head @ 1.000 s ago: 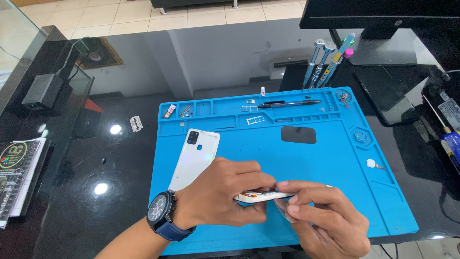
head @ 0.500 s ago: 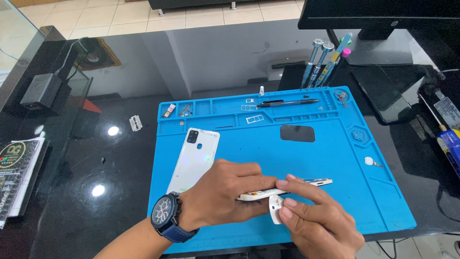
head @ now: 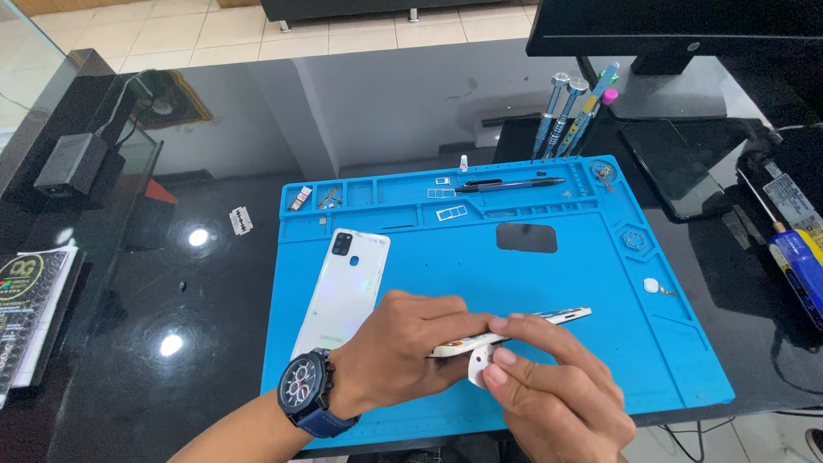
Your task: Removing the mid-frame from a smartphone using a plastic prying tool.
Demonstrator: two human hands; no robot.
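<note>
Left hand (head: pixel 407 347): closed around the near end of a slim white phone body (head: pixel 514 330), held edge-on just above the blue work mat (head: pixel 600 291); a dark wristwatch (head: pixel 306 396) sits on this wrist.
Right hand (head: pixel 549 390): fingers pinched on a small white round pick (head: pixel 480 367), pressed against the lower edge of the phone body; thumb side hidden, so the exact seam contact cannot be told.
Phone body: tilted slightly, far end pointing right and free of the mat; near end covered by both hands.
Back cover (head: pixel 343 291): white, lying flat on the mat to the left of the hands, camera cut-out uppermost; apart from the phone body.
Mat contents: black pen-like tool (head: pixel 510 183) along the top trays; small card-tray parts (head: pixel 452 212) below it; dark rectangular patch (head: pixel 526 237) mid-mat; small white piece (head: pixel 652 285) near the right edge.
Surroundings: upright screwdrivers (head: pixel 561 116) behind the mat; monitor base (head: pixel 686 81) at rear right; glue tube (head: pixel 797 257) at far right; razor blade (head: pixel 242 221) on the black table (head: pixel 171 291).
Judgement on method: keep the pick shallow and parallel to the edge; steady the body firmly with the left hand; apply light, even pressure rather than levering; work close over the mat so any loosened part drops onto it.
</note>
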